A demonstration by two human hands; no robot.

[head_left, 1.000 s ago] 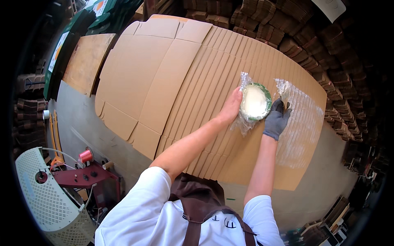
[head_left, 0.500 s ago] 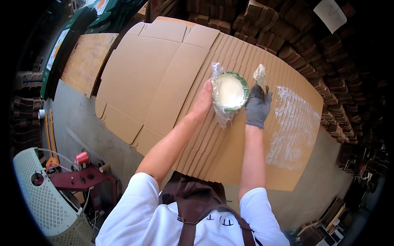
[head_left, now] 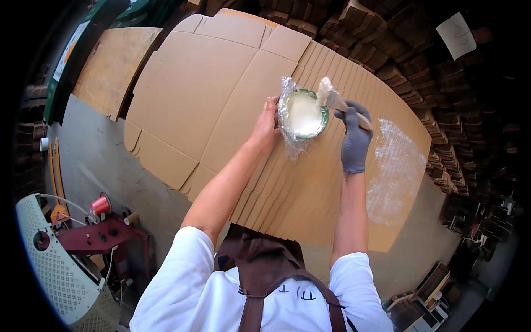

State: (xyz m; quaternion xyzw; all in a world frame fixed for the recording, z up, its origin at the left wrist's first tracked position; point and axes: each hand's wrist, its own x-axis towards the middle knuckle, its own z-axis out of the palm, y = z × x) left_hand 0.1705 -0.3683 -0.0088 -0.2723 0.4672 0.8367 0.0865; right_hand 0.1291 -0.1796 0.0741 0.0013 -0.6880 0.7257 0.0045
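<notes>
My bare left hand (head_left: 266,125) grips the left side of a round green-rimmed tub (head_left: 319,128), its fingers partly hidden behind crumpled clear plastic wrap (head_left: 287,87). White paste (head_left: 303,115) fills the tub. My right hand (head_left: 354,141), in a grey glove, is closed around the handle of a paintbrush (head_left: 335,100). The brush slants up and left, its paste-coated bristles at the tub's upper right rim. Below the tub lie overlapped flat cardboard sheets (head_left: 193,83), fanned in narrow strips toward the right. A whitish wet smear (head_left: 395,174) covers the strips at the right.
Bundles of folded cardboard (head_left: 381,47) are stacked along the far and right sides. A wooden board (head_left: 113,66) lies at the far left. Lower left stands a maroon machine (head_left: 97,235) with a pale perforated guard (head_left: 61,271) and a red spool (head_left: 100,205).
My right hand has turned and lifted the brush, swinging its bristles leftward from beside the tub to its upper right rim. The tub has shifted slightly left and up in view.
</notes>
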